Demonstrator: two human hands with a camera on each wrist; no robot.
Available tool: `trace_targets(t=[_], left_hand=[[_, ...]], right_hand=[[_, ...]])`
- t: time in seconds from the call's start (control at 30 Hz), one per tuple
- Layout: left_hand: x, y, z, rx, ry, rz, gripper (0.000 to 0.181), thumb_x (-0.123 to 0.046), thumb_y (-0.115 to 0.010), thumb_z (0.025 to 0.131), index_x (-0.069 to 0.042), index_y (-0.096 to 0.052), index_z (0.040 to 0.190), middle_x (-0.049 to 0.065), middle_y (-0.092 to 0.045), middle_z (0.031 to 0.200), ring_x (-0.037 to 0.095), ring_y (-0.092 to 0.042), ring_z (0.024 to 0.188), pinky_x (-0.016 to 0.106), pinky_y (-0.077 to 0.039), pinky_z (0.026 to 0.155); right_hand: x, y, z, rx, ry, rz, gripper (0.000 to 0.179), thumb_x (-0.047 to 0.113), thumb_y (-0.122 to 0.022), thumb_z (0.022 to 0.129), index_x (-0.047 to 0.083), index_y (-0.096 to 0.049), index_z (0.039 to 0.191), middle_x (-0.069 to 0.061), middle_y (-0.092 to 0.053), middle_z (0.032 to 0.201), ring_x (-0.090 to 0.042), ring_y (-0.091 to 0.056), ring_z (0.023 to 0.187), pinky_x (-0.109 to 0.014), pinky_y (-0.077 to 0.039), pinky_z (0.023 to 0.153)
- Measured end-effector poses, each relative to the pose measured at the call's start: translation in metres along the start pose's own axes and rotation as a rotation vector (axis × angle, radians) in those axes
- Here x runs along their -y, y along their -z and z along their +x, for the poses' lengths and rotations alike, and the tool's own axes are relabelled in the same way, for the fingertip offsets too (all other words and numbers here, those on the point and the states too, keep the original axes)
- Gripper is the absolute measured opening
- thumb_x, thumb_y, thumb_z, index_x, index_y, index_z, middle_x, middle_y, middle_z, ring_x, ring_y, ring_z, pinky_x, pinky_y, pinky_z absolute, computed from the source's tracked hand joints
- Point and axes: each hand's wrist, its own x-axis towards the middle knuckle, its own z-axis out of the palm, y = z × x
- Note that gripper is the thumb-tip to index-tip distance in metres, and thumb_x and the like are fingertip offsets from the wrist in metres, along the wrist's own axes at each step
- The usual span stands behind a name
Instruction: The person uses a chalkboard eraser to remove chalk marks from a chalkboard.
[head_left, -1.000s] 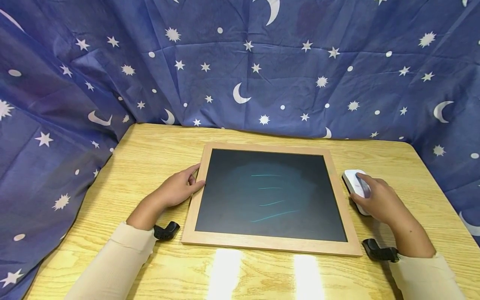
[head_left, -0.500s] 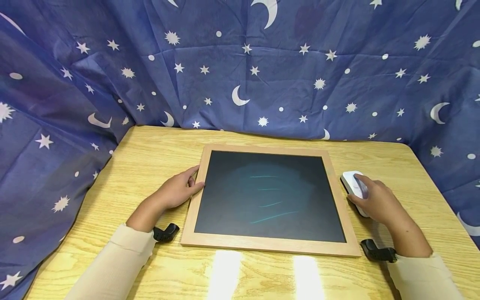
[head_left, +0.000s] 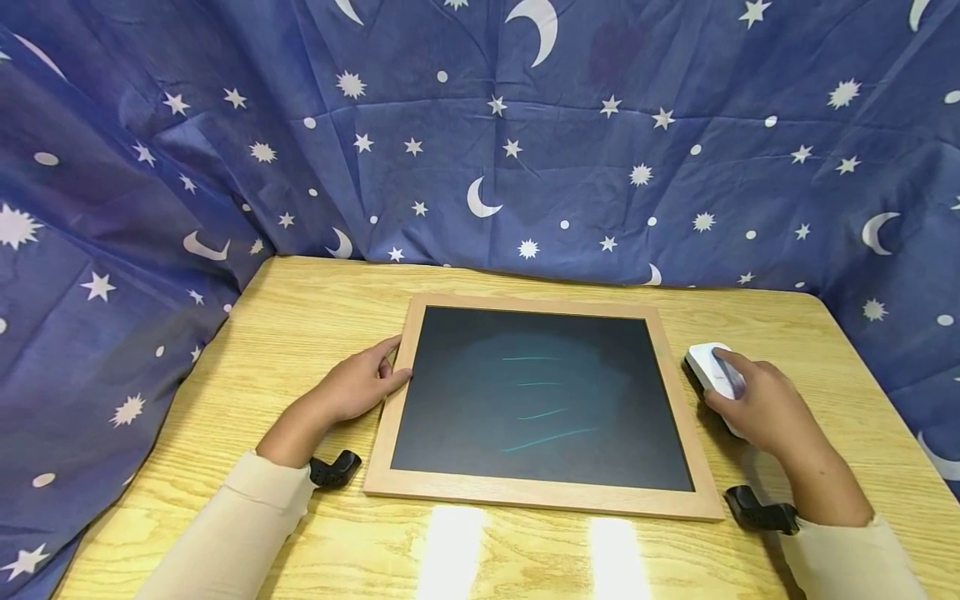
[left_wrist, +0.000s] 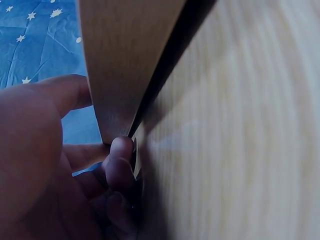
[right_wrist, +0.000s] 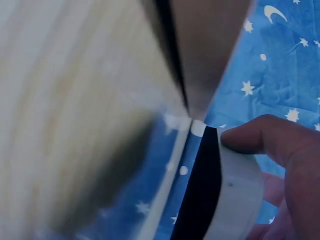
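A framed chalkboard (head_left: 532,465) lies on the wooden table, with several thin teal lines drawn across its dark surface. My left hand (head_left: 358,383) grips the left side of its light wood frame, thumb on top. In the left wrist view, the fingers (left_wrist: 120,172) curl in at the frame's edge, close to the tabletop. To the right of the board, my right hand (head_left: 765,407) holds a white eraser (head_left: 711,367) with a black pad. The right wrist view shows the thumb on the eraser's white back (right_wrist: 240,185) and its black pad tilted, apart from the table.
A blue curtain (head_left: 450,167) with white moons and stars hangs behind the table and along both sides. Glare strips (head_left: 452,546) shine on the tabletop in front of the board. Black wrist devices (head_left: 335,471) sit at both cuffs.
The eraser has risen slightly, with more of its black side and shadow showing. The head view has tipped up a little. My left hand and the chalkboard keep their places.
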Motion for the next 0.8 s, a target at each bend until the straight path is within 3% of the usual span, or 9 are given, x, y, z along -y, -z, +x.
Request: trace_targets(t=[0.43,0.6,0.8], left_hand=[[0.001,0.001,0.002,0.008,-0.002,0.027,0.071,-0.043,-0.056,0.1,-0.008,-0.031,0.157,0.004,-0.06,0.088,0.015,-0.054,0.069,0.03,-0.044,0.064],[0.0,0.002,0.002,0.012,-0.007,0.03,0.069,-0.042,-0.055,0.101,-0.009,-0.032,0.157,0.004,-0.06,0.087,0.015,-0.055,0.068,0.03,-0.045,0.064],[0.0,0.001,0.001,0.011,-0.015,0.024,0.068,-0.041,-0.055,0.101,-0.01,-0.033,0.157,0.004,-0.06,0.088,0.015,-0.055,0.068,0.03,-0.045,0.064]], right_hand=[[0.036,0.016,-0.014,-0.143,0.1,0.05,0.069,0.015,-0.074,0.084,0.007,-0.049,0.147,-0.037,-0.051,0.127,-0.05,-0.052,0.101,-0.061,-0.047,0.073],[0.049,0.02,-0.021,-0.18,0.173,0.064,0.068,0.014,-0.076,0.08,0.009,-0.055,0.144,-0.032,-0.054,0.126,-0.045,-0.054,0.095,-0.055,-0.048,0.068],[0.06,0.025,-0.028,-0.171,0.222,0.049,0.067,0.016,-0.077,0.079,0.016,-0.056,0.143,-0.027,-0.055,0.123,-0.04,-0.058,0.085,-0.041,-0.046,0.061]])
